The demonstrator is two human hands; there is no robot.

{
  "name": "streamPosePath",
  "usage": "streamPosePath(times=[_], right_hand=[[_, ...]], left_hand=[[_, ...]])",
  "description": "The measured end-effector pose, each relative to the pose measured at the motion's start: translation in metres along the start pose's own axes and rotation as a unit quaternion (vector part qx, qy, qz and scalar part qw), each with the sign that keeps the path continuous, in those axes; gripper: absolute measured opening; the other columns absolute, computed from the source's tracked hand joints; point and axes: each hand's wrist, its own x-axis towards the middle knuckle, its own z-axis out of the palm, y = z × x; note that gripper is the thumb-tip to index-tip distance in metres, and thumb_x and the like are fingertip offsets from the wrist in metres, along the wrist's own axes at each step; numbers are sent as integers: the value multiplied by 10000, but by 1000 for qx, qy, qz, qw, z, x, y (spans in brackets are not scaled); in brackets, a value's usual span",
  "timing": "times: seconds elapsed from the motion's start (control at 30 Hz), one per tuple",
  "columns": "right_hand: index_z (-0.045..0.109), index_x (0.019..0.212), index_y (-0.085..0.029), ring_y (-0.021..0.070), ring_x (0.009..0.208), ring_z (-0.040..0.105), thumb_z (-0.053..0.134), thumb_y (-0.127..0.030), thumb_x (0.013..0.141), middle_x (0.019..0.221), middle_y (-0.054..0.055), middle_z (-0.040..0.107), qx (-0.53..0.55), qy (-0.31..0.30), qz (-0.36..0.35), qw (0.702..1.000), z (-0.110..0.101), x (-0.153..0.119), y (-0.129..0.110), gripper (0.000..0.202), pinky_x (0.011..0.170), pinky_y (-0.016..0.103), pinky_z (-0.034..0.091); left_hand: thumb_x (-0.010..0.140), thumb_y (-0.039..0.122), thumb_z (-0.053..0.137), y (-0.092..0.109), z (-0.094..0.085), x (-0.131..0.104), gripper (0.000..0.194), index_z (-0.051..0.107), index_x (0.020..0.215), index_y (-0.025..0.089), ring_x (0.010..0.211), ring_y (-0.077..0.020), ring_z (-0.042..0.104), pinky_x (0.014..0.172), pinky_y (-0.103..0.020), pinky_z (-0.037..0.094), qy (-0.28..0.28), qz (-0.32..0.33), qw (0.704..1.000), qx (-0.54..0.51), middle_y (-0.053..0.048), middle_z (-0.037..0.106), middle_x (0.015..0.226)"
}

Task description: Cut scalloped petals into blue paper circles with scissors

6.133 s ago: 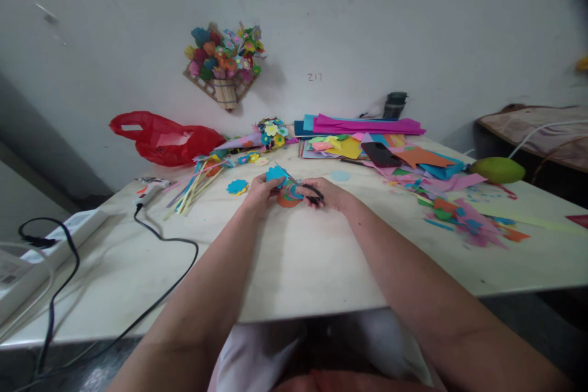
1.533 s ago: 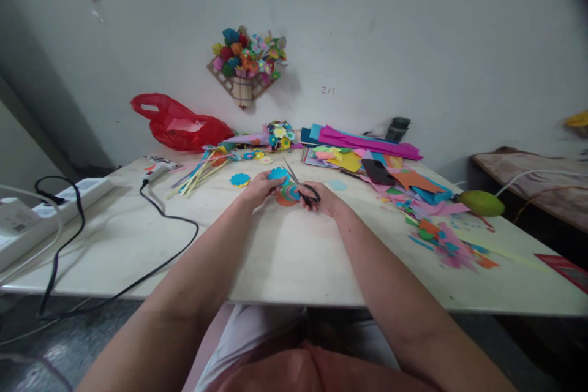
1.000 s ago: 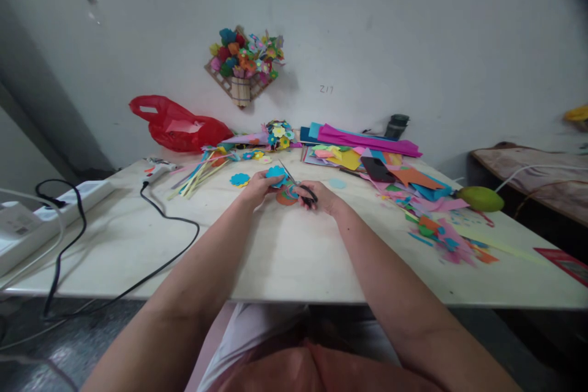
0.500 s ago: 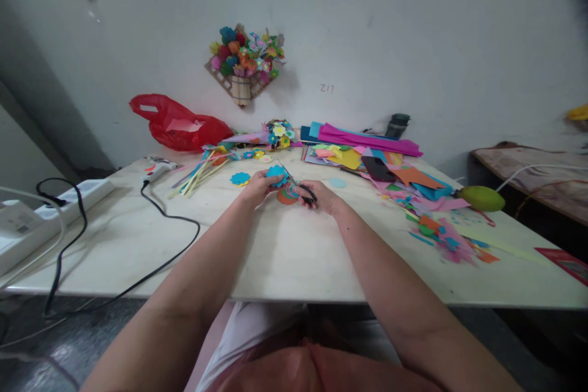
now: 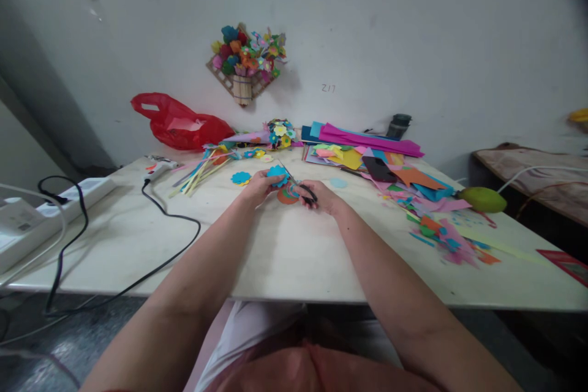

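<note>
Between the finger and thumb of my left hand (image 5: 261,187) is a blue paper flower (image 5: 277,175) with a scalloped edge. My right hand (image 5: 320,196) is closed around the black handles of a pair of scissors (image 5: 307,193), whose blades point up and left at the flower's right edge. Below the two hands, orange and other coloured paper circles (image 5: 287,197) lie on the table, partly covered by my fingers. Left of my left hand rests another blue scalloped flower (image 5: 241,178) with yellow paper under it. A pale blue paper circle (image 5: 339,183) lies right of my right hand.
A glue gun (image 5: 158,173) with a black cord and a white power strip (image 5: 92,196) are at left. Behind are thin paper strips (image 5: 202,174), a red plastic bag (image 5: 179,128) and finished paper flowers (image 5: 281,133). A phone (image 5: 376,168) and paper scraps (image 5: 448,239) cover the right side.
The view has shifted very slightly. Both hands, the blue flower and the scissors stay in nearly the same place.
</note>
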Motion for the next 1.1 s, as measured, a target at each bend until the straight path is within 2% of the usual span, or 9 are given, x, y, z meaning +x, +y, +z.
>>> streamPosePath(times=[0.43, 0.77, 1.1], right_hand=[[577, 741, -167, 56, 375, 470, 707, -390, 857, 530, -34, 589, 9, 1, -5, 1000, 3, -3, -4, 284, 325, 168, 248], [583, 757, -166, 58, 372, 470, 698, -400, 865, 533, -40, 583, 15, -9, -2, 1000, 3, -3, -4, 283, 326, 173, 251], [584, 747, -163, 61, 384, 483, 686, -385, 870, 543, -30, 591, 20, -10, -7, 1000, 3, -4, -5, 274, 328, 169, 265]], left_hand=[[593, 216, 886, 0, 0, -2, 269, 736, 793, 117, 793, -213, 715, 858, -374, 568, -15, 13, 1000, -2, -97, 759, 852], [577, 224, 872, 1, 1, -2, 243, 751, 763, 124, 731, -194, 685, 786, -342, 555, -21, 13, 1000, 6, -82, 751, 791], [623, 188, 845, 2, 3, -4, 186, 740, 766, 133, 747, -208, 697, 849, -382, 559, -19, 12, 1000, 2, -81, 748, 795]])
